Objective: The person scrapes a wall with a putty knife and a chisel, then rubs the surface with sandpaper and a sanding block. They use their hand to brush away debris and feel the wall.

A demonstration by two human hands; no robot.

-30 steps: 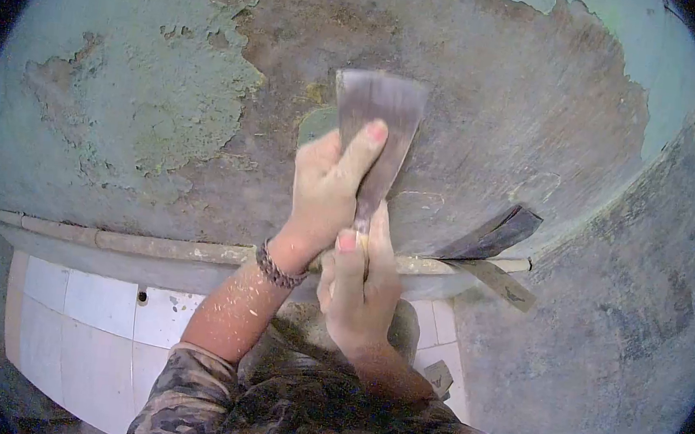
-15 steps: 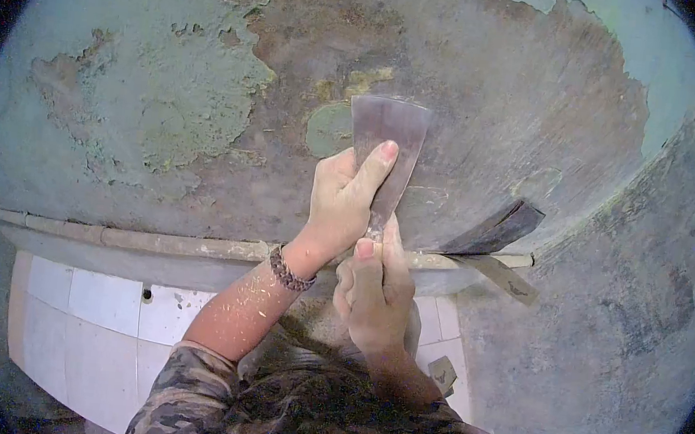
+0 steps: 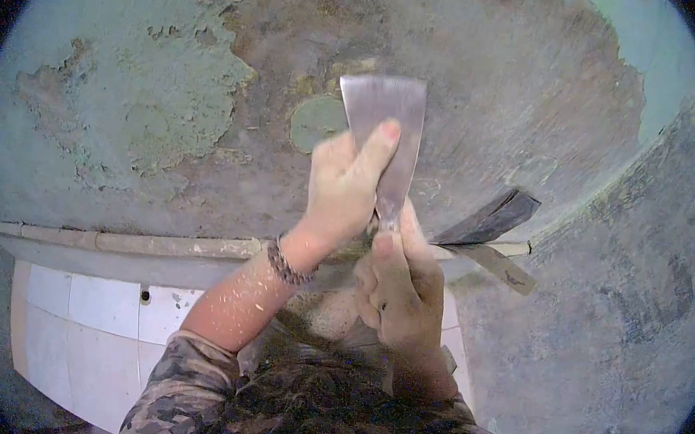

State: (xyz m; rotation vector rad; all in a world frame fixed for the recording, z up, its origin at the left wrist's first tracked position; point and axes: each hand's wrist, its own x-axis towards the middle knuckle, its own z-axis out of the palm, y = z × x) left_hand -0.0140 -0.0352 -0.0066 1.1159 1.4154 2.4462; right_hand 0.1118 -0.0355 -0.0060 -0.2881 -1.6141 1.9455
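Observation:
A wide metal scraper [image 3: 386, 105] is held upright before the wall, its flat edge at the top. My left hand [image 3: 347, 180] is closed on the blade, with the thumb lying on its face and the other fingers partly hidden behind it. Below, my right hand [image 3: 399, 288] grips the scraper at its narrow lower end, and the handle is mostly hidden in the fist. Behind the blade, the wall [image 3: 298, 31] shows peeling green paint and bare brownish plaster. A round green patch [image 3: 317, 123] lies just left of the blade.
A pale pipe [image 3: 171, 245] runs along the foot of the wall. Dark folded sheets [image 3: 496, 220] and a tan strip [image 3: 500, 268] rest at its right end. White tiles [image 3: 104, 303] lie below left, and a rough grey wall [image 3: 594, 321] stands at right.
The scraper has tilted slightly left and risen a little. My right hand has shifted right and down, while my left hand has moved slightly left. The wall view has shifted left a little.

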